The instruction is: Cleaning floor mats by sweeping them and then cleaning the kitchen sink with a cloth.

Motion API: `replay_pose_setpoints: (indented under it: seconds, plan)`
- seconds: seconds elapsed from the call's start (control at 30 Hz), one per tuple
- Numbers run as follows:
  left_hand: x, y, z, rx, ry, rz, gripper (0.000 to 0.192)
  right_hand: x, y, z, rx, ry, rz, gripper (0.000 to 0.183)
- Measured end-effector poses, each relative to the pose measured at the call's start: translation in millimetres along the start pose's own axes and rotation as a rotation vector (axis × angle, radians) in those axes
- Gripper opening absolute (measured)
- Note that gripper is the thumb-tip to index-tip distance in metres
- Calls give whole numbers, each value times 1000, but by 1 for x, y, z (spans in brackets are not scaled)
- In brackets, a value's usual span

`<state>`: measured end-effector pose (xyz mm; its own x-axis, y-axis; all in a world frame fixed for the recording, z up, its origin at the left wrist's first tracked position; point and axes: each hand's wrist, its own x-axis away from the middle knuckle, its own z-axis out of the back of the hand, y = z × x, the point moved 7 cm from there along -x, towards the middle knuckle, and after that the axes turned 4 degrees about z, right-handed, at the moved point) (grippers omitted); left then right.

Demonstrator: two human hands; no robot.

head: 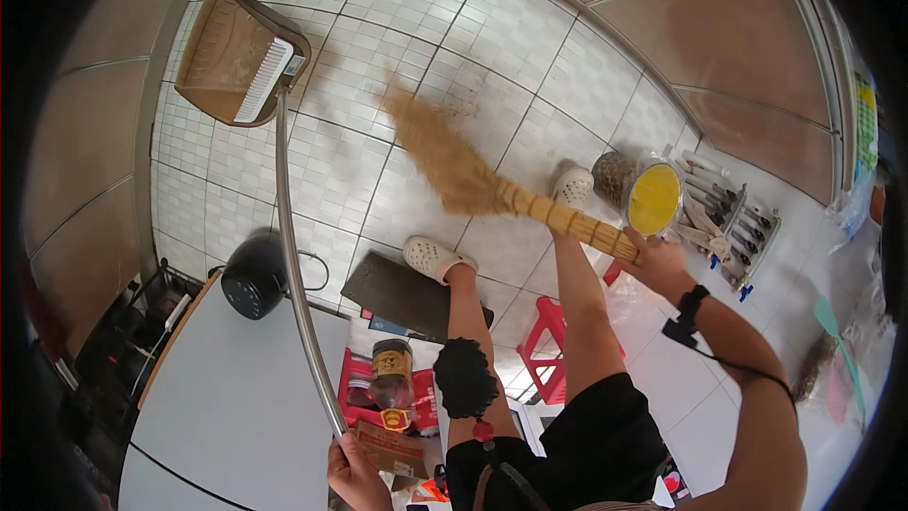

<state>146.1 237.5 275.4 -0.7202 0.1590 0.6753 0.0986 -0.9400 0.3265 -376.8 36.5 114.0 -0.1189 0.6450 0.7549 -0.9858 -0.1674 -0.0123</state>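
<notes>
My right hand [660, 266] grips the bound handle of a straw broom [454, 156]. Its bristles fan out over the tiled floor [397, 50] and look blurred. Dark smudges of dirt mark the tiles just beyond them. My left hand [357, 474] holds the upper end of a metal pole [292, 241]. At the pole's far end a brown plastic dustpan [230, 60] with a white comb strip [264, 81] rests on the floor near the left wall. Its mouth faces away from the broom, and dust coats the inside.
A black air fryer [253, 277] stands by a white tabletop [227, 397]. Between my legs and the table lies a dark mat [394, 294]; a red stool [545, 351] is behind. To the right are a yellow-lidded container [652, 199] and a pipe manifold [741, 234]. Brown panels [716, 35] border the floor.
</notes>
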Motion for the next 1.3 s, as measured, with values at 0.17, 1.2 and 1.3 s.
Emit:
replay_pose_setpoints:
  seconds: [0.17, 1.2, 1.3]
  plan:
    - [-3, 6, -3, -19, 19, 3, 33, -59, -15, -21, 179, -153, 369, 55]
    - [34, 38, -4, -140, 11, 35, 33, -111, -300, -150, -317, -110, 305, 64]
    - [25, 38, -3, -133, 22, 31, 33, -168, -283, -137, -193, -80, 364, 50]
